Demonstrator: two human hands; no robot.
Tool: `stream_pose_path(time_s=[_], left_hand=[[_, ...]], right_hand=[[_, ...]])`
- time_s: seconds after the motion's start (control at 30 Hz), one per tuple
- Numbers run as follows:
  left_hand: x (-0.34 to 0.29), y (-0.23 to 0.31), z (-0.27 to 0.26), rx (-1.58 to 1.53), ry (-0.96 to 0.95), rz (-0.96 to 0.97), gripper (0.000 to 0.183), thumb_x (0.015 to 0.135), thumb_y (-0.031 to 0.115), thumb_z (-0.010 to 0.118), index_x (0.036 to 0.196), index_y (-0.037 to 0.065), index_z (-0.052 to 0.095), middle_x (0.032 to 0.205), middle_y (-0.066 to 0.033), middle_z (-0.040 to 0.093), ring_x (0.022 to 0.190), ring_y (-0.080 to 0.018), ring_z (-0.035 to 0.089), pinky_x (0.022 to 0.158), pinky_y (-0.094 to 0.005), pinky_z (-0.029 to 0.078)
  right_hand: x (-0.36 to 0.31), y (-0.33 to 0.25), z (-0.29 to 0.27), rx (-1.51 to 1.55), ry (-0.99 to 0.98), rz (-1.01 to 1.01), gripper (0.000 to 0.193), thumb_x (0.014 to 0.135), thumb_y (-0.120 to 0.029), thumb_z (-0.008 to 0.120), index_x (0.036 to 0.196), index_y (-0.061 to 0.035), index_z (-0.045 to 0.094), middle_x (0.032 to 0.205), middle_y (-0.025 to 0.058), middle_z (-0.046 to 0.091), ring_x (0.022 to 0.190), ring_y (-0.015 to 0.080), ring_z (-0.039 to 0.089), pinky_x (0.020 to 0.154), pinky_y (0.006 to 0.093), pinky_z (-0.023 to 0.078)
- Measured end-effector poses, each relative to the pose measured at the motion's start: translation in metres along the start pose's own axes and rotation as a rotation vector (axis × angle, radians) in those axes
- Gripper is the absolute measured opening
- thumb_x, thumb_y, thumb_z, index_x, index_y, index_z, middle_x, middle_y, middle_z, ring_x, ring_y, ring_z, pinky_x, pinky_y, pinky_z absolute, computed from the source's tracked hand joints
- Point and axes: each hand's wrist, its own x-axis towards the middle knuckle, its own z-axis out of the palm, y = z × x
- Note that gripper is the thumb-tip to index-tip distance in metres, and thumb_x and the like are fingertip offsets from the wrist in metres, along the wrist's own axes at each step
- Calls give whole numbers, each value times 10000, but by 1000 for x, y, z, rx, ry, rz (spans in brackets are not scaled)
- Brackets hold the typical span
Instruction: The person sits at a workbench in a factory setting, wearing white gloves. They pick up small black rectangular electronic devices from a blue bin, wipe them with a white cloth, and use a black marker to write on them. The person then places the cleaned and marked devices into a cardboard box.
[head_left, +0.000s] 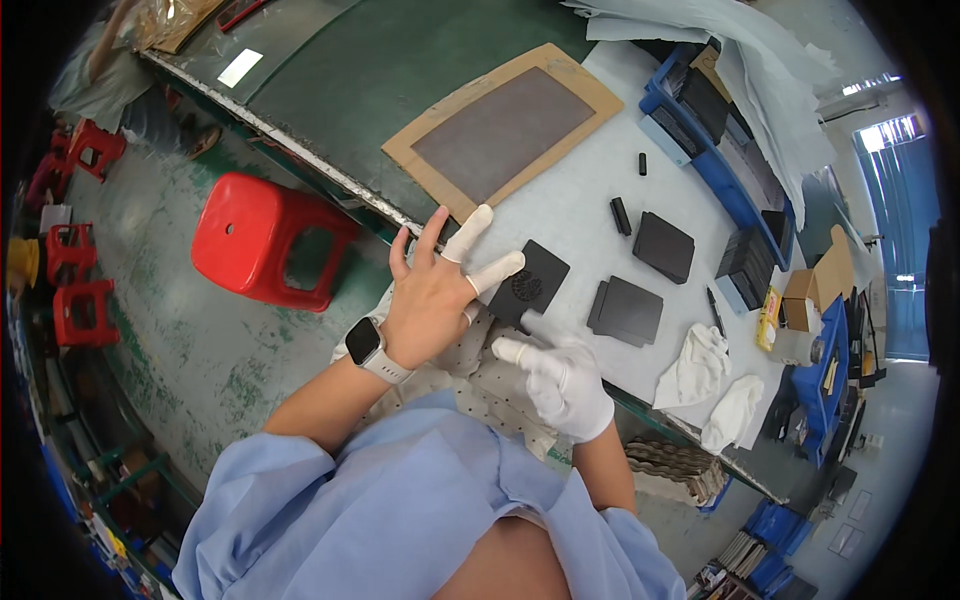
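Left hand fingers are spread; covered index tip sits at the left edge of a dark card with a round raised pattern. Can't tell if thumb and index pinch it or just steady it. Right hand, white-gloved, is half curled by the card's near corner; motion blur, so can't tell whether it holds anything. Finger covers and glove probably keep skin marks off the card, and the left hand's spread likely leaves the pattern uncovered.

Just right of the grip: two piles of plain dark cards, a nearer pile and a farther pile, loosely squared, presumably set there for easy reach. Beyond them, a small black block. Ahead of the left hand, a brown-bordered board lies flat. Farther right: crumpled white glove, pen, a row of upright dark cards, likely boxed to keep edges together. Past these, a blue tray, partly under white sheeting; contents hard to read. Left of the grip, on the floor, a red stool. Far upper left, a person, cut off by the rim.
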Motion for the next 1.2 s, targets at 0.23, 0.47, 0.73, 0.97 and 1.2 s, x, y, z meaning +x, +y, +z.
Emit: stream_pose_path(time_s=[0.23,0.47,0.73,0.97,1.2], left_hand=[[1,3,-10,20,-131,16,719,618,198,811,1283,357,588,1533,-104,306,1361,-427,256,1037,-634,194],[5,15,-17,-149,-99,11,831,526,246,840,1314,222,578,1512,-143,328,1366,-438,249,1051,-638,174],[4,21,-1,-95,-48,-24,792,576,340,851,1306,196,577,1470,-172,369,1362,-434,254,1053,-631,176],[2,19,0,-191,-41,-28,786,598,313,826,1317,160,548,1477,-171,355,1359,-432,259,1058,-629,162],[3,22,5,-280,88,-78,752,597,219,784,1297,79,546,1479,-182,339,1356,-428,253,1056,-629,154]], right_hand=[[-19,-14,-1,90,232,232,431,936,-383,532,1113,-10,655,1020,167,676,946,355,631,898,445,470],[9,-19,2,-295,23,254,523,894,-326,615,1227,68,530,1200,272,580,1043,450,565,957,488,441],[11,-39,6,-434,-91,352,602,833,-267,691,1263,97,477,1259,324,510,1112,486,518,919,484,475],[31,-39,1,-406,-145,415,705,801,-324,723,1286,105,443,1285,326,484,1179,471,488,931,468,475],[56,-19,-5,-428,-149,449,835,774,-421,736,1326,110,403,1334,321,449,1261,461,423,1005,454,434]])
